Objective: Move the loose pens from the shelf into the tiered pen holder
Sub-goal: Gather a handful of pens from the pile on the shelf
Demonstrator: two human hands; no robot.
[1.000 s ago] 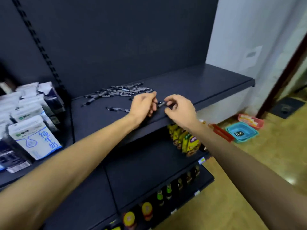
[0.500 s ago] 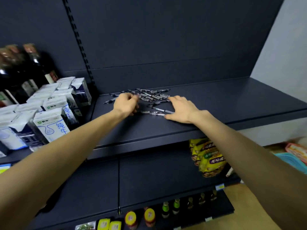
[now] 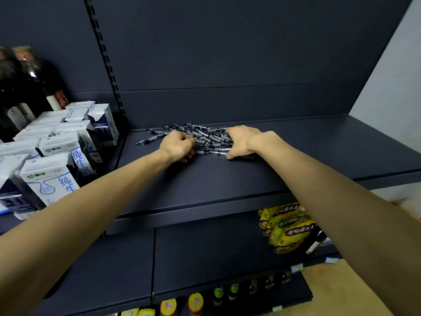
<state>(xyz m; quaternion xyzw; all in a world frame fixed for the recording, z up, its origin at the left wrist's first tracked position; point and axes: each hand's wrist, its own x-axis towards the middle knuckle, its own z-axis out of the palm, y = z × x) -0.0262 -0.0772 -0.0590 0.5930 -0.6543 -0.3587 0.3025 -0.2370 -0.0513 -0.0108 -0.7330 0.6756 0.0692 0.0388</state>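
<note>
Several loose dark pens [image 3: 200, 134] lie in a heap near the back of a dark shelf [image 3: 227, 179]. My left hand [image 3: 178, 145] rests at the heap's left side with its fingers curled around some pens. Against the heap's right side, my right hand [image 3: 242, 141] is cupped, fingers bent over the pens. One pen [image 3: 145, 140] sticks out to the left of the heap. No tiered pen holder is in view.
White and blue milk cartons [image 3: 54, 156] fill the shelf section on the left, with dark bottles [image 3: 27, 87] behind them. Yellow snack bags [image 3: 287, 224] sit on the lower shelf at the right. Small bottles [image 3: 196, 302] line the bottom shelf.
Both hands have moved from the front of the shelf back to the pen heap and closed in on it from either side. The camera has swung left and upward.
</note>
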